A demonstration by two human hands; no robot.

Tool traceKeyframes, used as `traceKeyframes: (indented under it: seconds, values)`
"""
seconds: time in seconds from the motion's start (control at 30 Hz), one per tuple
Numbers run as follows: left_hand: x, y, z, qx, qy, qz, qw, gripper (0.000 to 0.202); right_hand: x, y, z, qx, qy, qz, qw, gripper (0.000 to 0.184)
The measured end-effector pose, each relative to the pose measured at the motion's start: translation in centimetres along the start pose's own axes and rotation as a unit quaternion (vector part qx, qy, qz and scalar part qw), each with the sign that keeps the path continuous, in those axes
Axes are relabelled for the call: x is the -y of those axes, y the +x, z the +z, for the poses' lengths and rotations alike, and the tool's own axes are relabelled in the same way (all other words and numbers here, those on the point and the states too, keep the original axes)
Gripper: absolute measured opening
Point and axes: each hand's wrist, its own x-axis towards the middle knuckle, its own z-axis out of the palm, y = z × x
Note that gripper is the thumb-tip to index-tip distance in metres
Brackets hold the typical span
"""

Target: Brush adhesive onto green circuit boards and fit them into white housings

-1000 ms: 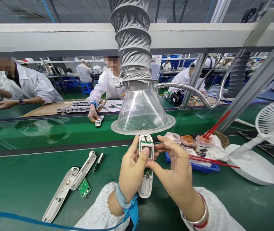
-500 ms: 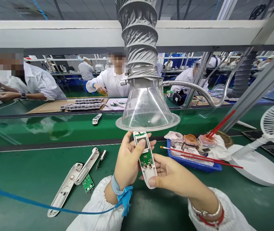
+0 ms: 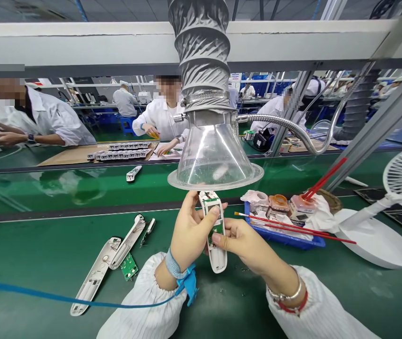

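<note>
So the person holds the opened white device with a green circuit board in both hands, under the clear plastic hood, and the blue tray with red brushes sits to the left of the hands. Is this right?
No: the blue tray sits to the right of the left hand and the right hand, not to their left, as the head view shows. The rest is right.

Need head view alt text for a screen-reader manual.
The left hand and right hand hold an open white casing showing a green circuit board under a clear fume hood. White casing halves lie left on the green bench; a blue tray lies right.
</note>
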Motion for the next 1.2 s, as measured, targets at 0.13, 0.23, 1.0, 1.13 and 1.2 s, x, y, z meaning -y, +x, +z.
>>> traceKeyframes:
  seconds: [0.13,0.23,1.0,1.13,1.2]
  values:
    - [0.3,0.4,0.0,-0.01,0.001,-0.017,1.0,0.037,0.4,0.0,-0.9,0.04,-0.022,0.027,0.999,0.026]
    - [0.5,0.4,0.1,-0.013,-0.001,-0.024,1.0,0.038,0.5,0.0,-1.1,0.063,-0.019,0.026,0.998,0.026]
    - [0.2,0.4,-0.1,0.022,0.03,-0.009,0.999,0.039,0.3,0.5,-2.5,0.085,-0.012,0.042,0.995,0.024]
    - [0.2,0.3,-0.1,0.012,0.041,0.01,0.999,0.044,0.4,0.6,-2.2,0.07,-0.038,0.026,0.996,0.018]
    - [0.4,0.1,-0.1,0.011,0.051,0.018,0.998,0.045,0.5,0.6,-1.8,0.05,-0.079,0.015,0.996,0.017]
